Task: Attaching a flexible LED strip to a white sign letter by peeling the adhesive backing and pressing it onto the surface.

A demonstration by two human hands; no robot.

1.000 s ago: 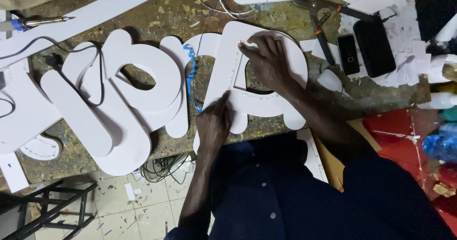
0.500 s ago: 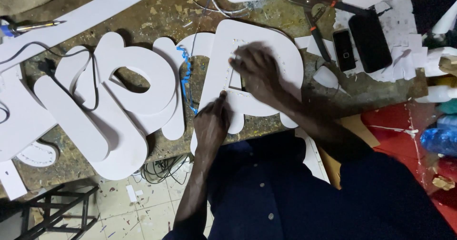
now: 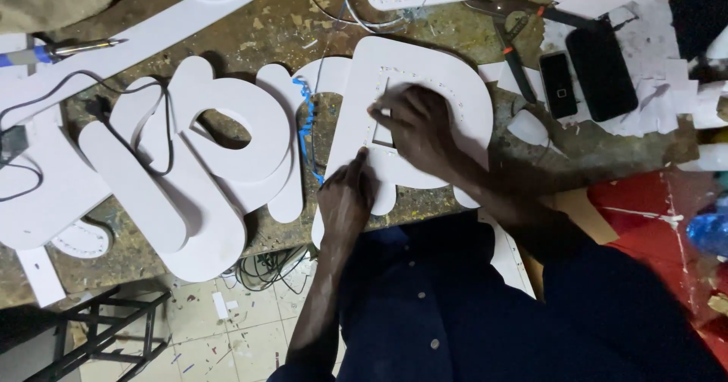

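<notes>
right hand (image 3: 415, 128) blurred, hiding letter's (image 3: 425, 67) middle, fingers' (image 3: 379, 111) grip unclear

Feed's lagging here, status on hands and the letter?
Left hand pressing white cut-out letter. Right hand flat on its centre. Blue wire alongside.

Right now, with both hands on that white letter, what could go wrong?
The letter overhangs the bench edge toward the person; pressure from the left hand near that edge might tip it. The right hand holds something thin at the cutout, too small to identify; a slip could mar the face. The blue wire alongside could snag.
</notes>
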